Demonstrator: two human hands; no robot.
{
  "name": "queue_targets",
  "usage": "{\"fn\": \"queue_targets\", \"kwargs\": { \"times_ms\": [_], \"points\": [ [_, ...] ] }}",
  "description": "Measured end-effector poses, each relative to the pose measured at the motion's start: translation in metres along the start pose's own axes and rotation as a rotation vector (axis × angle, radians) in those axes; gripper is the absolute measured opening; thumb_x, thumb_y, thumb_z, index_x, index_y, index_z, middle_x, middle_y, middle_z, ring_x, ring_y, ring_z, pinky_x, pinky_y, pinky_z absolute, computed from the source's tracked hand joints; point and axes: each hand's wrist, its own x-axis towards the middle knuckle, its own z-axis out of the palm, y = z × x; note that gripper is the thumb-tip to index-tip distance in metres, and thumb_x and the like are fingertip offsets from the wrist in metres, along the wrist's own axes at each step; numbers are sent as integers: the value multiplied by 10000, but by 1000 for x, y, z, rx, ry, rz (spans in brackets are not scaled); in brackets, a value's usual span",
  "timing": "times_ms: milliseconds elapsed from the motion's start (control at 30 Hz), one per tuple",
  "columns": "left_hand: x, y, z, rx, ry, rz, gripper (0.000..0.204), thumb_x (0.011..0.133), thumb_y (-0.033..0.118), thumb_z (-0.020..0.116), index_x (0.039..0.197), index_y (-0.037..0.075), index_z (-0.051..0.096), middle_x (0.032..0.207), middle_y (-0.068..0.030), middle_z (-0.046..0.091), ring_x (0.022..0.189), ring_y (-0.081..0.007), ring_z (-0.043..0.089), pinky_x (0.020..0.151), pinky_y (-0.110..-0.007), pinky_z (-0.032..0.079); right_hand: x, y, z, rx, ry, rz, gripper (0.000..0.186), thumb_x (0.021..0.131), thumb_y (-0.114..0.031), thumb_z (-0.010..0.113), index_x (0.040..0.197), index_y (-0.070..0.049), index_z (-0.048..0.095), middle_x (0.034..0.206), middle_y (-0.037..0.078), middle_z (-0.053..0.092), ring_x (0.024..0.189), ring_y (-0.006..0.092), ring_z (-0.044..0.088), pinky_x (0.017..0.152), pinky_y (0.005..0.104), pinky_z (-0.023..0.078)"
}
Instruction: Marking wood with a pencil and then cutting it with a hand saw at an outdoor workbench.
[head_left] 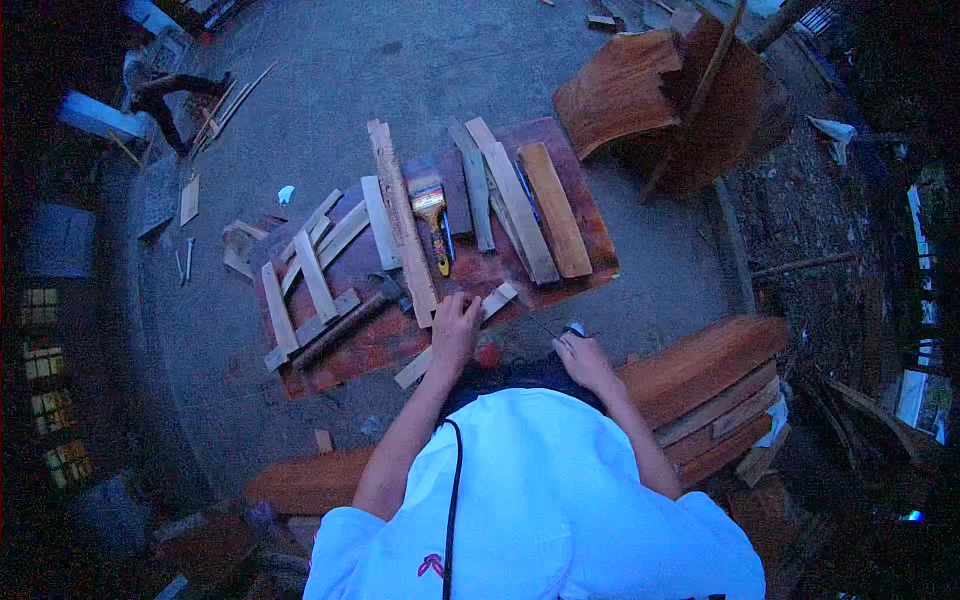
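My left hand (458, 330) is closed on a short pale wooden strip (497, 300), which lies slanted along the near edge of the reddish-brown board (345, 372). A long rough-edged wooden strip (396, 205) ends just beyond that hand. To the right, my right hand (583, 360) is closed, with a thin dark tool (545, 328) reaching from it toward the strip; its exact kind is too blurred to tell. A wide paintbrush (430, 205) with a yellow and black handle lies farther off on the board, beyond both hands.
Several planks (555, 215) cover the board's right side, and crossed strips (315, 275) its left. A large brown wooden slab (625, 90) stands at the far right. Thick timber (700, 375) lies near right, more timber (305, 480) near left. Another person (165, 90) is at the far left.
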Motion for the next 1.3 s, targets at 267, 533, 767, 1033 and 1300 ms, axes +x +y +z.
{"fn": "queue_targets", "kwargs": {
  "times_ms": [267, 533, 767, 1033, 1300],
  "points": [
    [-17, -13, 16, 107, -1, 212, 474, 833, 150, 658, 1276, -1, 584, 1248, -149, 571, 1173, -305, 558, 974, -428, 466, 8, 5, 12, -32, -25, -27, 350, 1020, -314, 492, 919, 0, 609, 891, 277, 648, 869, 489, 621, 728, 554, 473],
    [-17, -14, 15, 236, 4, 234, 616, 824, 80, 574, 1432, 99, 479, 1366, -174, 495, 1302, -349, 489, 1091, -468, 430, 16, 3, 8, -88, -134, -60, 360, 1036, -332, 443, 1008, -13, 608, 894, 287, 660, 877, 481, 638, 766, 590, 486],
    [-22, -24, 22, 252, -47, 200, 593, 846, 115, 580, 1432, 122, 487, 1375, -184, 495, 1292, -355, 486, 1114, -474, 391, 19, -2, 11, -24, -132, -84, 347, 1031, -322, 462, 998, -8, 605, 899, 288, 657, 881, 484, 631, 778, 579, 484],
    [-25, -23, 23, 237, 25, 339, 520, 843, 129, 574, 1359, 67, 560, 1371, -148, 528, 1263, -321, 523, 1087, -460, 426, 27, 1, 20, -43, -78, -143, 313, 1025, -282, 471, 958, -11, 611, 874, 271, 653, 858, 482, 626, 744, 567, 481],
    [-30, -20, 19, 278, -22, 239, 550, 867, 120, 547, 1413, 63, 510, 1407, -184, 498, 1318, -338, 489, 1103, -465, 411, 25, -10, 14, -81, -85, -115, 301, 1023, -286, 477, 982, -17, 605, 884, 285, 652, 846, 495, 626, 726, 578, 485]
  ]
}}
